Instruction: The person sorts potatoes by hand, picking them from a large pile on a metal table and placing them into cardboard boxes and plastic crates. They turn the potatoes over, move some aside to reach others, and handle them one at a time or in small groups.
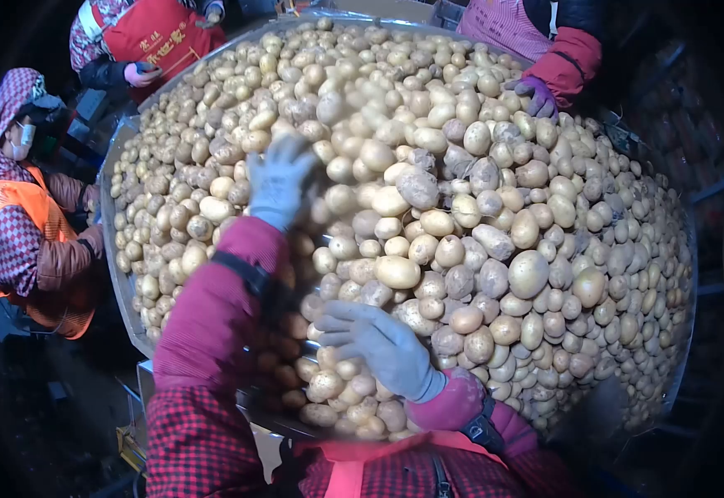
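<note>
A large heap of potatoes in mixed sizes, some smooth and yellow, some coated in soil, spreads before me. My left hand, in a grey-blue glove, reaches over the heap left of centre. Its fingers are apart, with the tips slightly blurred among the potatoes, and no potato shows in its grasp. Closer to my body, my right hand wears the same kind of glove. It lies palm down with fingers stretched out to the left, over or against the potatoes, holding nothing visible. What lies beneath both palms is hidden.
The heap fills a wide metal-rimmed table. A person in an orange vest stands at its left edge. Another in a red apron is at the far left. At the far right, a person's purple-gloved hand touches the potatoes.
</note>
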A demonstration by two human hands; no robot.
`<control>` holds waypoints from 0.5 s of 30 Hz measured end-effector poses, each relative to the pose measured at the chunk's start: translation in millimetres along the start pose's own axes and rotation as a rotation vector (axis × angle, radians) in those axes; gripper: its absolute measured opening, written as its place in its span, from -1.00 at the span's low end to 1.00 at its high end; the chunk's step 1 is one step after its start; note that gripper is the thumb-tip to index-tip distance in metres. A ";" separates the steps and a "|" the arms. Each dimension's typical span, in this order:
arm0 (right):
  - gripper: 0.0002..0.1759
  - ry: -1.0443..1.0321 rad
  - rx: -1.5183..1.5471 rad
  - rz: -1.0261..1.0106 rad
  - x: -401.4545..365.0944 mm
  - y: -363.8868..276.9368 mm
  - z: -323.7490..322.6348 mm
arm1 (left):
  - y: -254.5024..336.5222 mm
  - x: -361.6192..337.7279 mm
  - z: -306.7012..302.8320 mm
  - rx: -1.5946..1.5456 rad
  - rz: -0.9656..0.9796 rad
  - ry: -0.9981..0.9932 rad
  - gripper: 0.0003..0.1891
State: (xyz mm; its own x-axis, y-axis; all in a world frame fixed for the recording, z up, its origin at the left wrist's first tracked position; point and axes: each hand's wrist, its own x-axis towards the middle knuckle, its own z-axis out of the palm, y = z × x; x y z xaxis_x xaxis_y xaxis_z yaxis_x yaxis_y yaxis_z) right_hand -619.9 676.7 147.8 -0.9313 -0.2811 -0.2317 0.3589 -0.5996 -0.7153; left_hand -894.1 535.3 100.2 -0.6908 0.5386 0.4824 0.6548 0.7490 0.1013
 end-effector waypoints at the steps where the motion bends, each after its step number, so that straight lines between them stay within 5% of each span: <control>1: -0.51 0.001 -0.004 0.001 -0.5 -0.1 0.4 | -13.3 8.4 -1.0 0.118 0.012 0.053 -0.73; 7: -0.48 -0.020 -0.033 0.017 -1.0 -6.2 -1.1 | -91.2 4.7 10.7 0.304 0.012 0.119 -0.68; 11: -0.47 -0.037 -0.079 0.034 -2.2 -7.5 -3.8 | -109.2 7.9 -1.4 0.440 -0.329 -0.200 -0.53; 13: -0.47 -0.047 -0.080 0.056 -0.1 -6.1 -5.2 | -93.1 12.8 -6.9 0.433 -0.376 -0.114 -0.50; 15: -0.46 -0.036 -0.061 0.046 -0.2 -7.8 -1.2 | -66.2 21.4 -18.5 0.146 -0.107 0.039 -0.53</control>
State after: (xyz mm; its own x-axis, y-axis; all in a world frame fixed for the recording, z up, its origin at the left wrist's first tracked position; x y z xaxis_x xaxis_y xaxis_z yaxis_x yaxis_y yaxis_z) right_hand -622.6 682.3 152.7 -0.9108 -0.3343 -0.2422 0.3955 -0.5388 -0.7438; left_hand -946.6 490.1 119.9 -0.7398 0.4393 0.5096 0.5245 0.8510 0.0278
